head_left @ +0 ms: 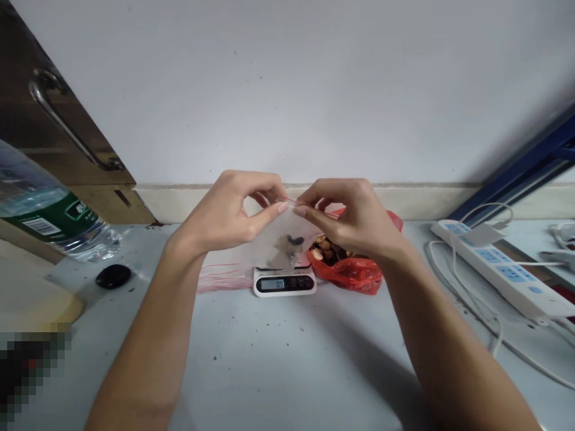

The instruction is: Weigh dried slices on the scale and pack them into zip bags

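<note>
Both my left hand (251, 209) and my right hand (344, 209) pinch the red-edged top of a clear zip-lock bag (265, 244), their fingertips close together. The bag hangs between them, with some small dark pieces (291, 242) showing at its bottom. Below and behind it is a small white digital scale (285, 293), its display reading what looks like 0.9. Whether the bag touches the scale I cannot tell. Beyond my right hand, an open red plastic bag (363, 276) holds brown and tan dried pieces (330, 248). More clear red-edged bags (224, 276) lie left of the scale.
A large water bottle (49, 209) with a green label is at the left, near a black oval object (113, 276). A white power strip (503, 269) and loose cables lie at the right. Dark crumbs dot the pale table (251, 371); a wall (287, 90) rises behind.
</note>
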{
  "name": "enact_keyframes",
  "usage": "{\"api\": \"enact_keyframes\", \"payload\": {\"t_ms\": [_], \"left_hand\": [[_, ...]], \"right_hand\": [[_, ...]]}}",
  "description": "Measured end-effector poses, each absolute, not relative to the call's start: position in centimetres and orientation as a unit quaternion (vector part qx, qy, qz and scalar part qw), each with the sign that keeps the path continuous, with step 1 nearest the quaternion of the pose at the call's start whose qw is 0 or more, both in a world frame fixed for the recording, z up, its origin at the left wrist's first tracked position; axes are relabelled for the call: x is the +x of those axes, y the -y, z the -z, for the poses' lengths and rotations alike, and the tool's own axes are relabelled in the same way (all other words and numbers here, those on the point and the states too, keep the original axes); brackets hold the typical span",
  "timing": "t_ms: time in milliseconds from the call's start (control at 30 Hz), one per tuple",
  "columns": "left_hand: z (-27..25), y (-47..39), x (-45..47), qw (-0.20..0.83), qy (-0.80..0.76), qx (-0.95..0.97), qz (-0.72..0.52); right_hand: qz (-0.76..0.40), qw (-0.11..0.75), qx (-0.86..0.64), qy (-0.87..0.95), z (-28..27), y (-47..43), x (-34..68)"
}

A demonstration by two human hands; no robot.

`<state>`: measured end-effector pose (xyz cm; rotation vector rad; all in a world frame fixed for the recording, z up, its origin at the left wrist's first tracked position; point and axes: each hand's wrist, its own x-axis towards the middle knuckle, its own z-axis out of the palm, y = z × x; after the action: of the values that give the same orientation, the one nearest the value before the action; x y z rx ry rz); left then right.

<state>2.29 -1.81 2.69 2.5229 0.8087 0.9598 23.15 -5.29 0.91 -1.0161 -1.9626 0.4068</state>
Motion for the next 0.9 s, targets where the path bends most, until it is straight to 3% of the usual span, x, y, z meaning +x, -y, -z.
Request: {"api": "enact_keyframes", "payload": {"t_ms": [300,567,900], "left_hand": [[-2.76,1.95,2.32,0.174,-0.279,0.881,-0.339],[-2.48,1.88,2.69,0.191,-0.28,0.875,-0.345],[-2.56,1.79,2.59,0.166,-0.295,0.876,-0.344]], "right_hand": [[-0.264,0.437,-0.416,0.753,-1.09,5.11,23.44],[-0.188,0.42,-0.412,0.786,-0.94,5.34,23.2],[-0.196,0.419,-0.417,0.782,-1.25,5.39,23.7]]}}
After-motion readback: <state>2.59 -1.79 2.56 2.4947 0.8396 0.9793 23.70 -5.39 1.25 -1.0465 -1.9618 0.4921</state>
